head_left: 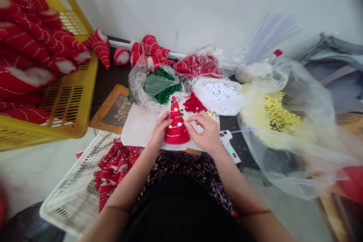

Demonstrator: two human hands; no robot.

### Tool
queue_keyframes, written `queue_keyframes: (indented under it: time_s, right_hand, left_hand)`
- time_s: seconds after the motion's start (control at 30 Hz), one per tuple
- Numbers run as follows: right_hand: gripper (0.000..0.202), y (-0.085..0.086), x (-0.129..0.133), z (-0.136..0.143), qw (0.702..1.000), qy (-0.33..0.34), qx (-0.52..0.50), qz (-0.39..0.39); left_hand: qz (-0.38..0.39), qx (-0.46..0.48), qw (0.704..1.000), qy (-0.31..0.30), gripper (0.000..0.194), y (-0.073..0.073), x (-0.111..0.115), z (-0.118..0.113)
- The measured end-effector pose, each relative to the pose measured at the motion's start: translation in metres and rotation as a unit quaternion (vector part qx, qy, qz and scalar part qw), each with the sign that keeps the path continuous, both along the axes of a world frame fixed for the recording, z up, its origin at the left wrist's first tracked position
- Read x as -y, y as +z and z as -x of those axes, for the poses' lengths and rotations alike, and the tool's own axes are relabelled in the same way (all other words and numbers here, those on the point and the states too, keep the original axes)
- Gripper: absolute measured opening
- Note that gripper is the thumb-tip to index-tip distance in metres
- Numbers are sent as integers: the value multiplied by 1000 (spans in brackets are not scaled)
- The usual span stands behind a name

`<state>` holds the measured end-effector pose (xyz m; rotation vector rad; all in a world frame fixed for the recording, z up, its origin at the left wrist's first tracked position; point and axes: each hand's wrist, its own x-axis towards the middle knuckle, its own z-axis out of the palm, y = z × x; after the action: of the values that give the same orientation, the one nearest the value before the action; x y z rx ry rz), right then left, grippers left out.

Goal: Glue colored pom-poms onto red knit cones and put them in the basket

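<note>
My left hand is closed on the left side of a red felt cone, which points away from me over a white sheet. White stitched bands wind round the cone, and small green, yellow and white pompoms dot it. At the cone's right edge my right hand has thumb and forefinger pinched together; what they hold is too small to make out. Just right of that hand lies a white glue gun with a green light. Red pompoms are heaped beyond the cone.
Bags of green pompoms, white pompoms and yellow beads or pompoms line the back and right. A yellow crate of red cones stands left. Below it, a white basket holds decorated cones. A wall rises behind.
</note>
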<state>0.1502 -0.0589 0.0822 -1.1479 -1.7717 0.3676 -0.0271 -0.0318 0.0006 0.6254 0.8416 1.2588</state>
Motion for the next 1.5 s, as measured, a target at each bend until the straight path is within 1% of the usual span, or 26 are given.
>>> queue_keyframes:
  time_s: [0.1, 0.2, 0.27, 0.33, 0.4, 0.47, 0.57, 0.63, 0.73, 0.8, 0.83, 0.87, 0.93, 1.0, 1.03, 1.1, 1.17, 1.23, 1.27, 1.33, 1.4, 1.47, 1.5]
  right_hand:
    - [10, 4, 9, 3, 998, -44, 50, -3]
    - [10, 3, 7, 7, 992, -79, 101, 2]
    - [9, 1, 4, 10, 986, -85, 143, 22]
    - [10, 1, 3, 11, 983, -71, 165, 39]
    - [14, 5, 5, 8, 988, -42, 141, 38]
    - [16, 11, 10, 2, 996, -20, 79, 28]
    - [18, 19, 17, -8, 999, -32, 7, 33]
    - [17, 19, 18, -10, 998, -52, 14, 45]
    - [15, 13, 16, -2, 991, -75, 80, 75]
    - [13, 11, 16, 6, 986, -80, 112, 96]
    - [12, 12, 16, 9, 986, -73, 111, 100]
    - [13, 14, 18, 12, 989, -57, 97, 98]
    - [16, 22, 24, 13, 995, 4, 35, 90]
    - [17, 32, 31, 9, 992, 68, -49, 91]
    - [17, 36, 34, 6, 988, 85, -96, 91]
    - [21, 39, 37, -3, 974, 75, -200, 79]
    - [31, 37, 36, -11, 952, 35, -298, 55]
    - [43, 32, 32, -15, 939, 4, -341, 36]
    - [47, 28, 30, -16, 943, -3, -332, 34]
    - [46, 23, 28, -14, 964, -4, -263, 47]
    - [35, 19, 27, -7, 982, 12, -173, 72]
    - [24, 17, 28, -1, 990, 32, -110, 85]
    - [22, 16, 29, 0, 992, 37, -94, 81]
  left_hand:
    - [-19, 0, 1000, -1, 34, 4, 1, -3]
    - [-47, -27, 999, -4, 33, 7, 4, -8]
    - [-71, -56, 996, -3, 32, 9, 7, -11]
    - [-85, -75, 994, 6, 31, 11, 10, -14]
    - [-81, -79, 994, 13, 31, 12, 11, -14]
    - [-64, -78, 995, 19, 31, 13, 10, -13]
    - [-38, -69, 996, 33, 31, 14, 7, -11]
    - [-29, -57, 997, 41, 31, 14, 6, -10]
    - [-37, -54, 996, 63, 31, 15, 6, -14]
    - [-51, -55, 994, 79, 31, 17, 7, -17]
    - [-56, -53, 993, 85, 30, 18, 8, -18]
    - [-59, -49, 993, 89, 29, 19, 9, -19]
    - [-52, -33, 993, 96, 29, 21, 9, -18]
    - [-24, -6, 995, 95, 30, 21, 9, -12]
    - [-1, 13, 996, 87, 30, 20, 9, -8]
    - [55, 58, 996, 49, 30, 19, 10, 3]
    - [101, 102, 990, -7, 32, 19, 13, 15]
    - [111, 127, 984, -58, 39, 20, 18, 25]
    - [102, 129, 984, -74, 43, 21, 21, 29]
    - [74, 115, 987, -87, 50, 24, 27, 34]
    - [51, 86, 992, -81, 51, 26, 35, 39]
    - [49, 55, 995, -69, 50, 26, 46, 49]
    - [59, 41, 996, -61, 49, 25, 54, 58]
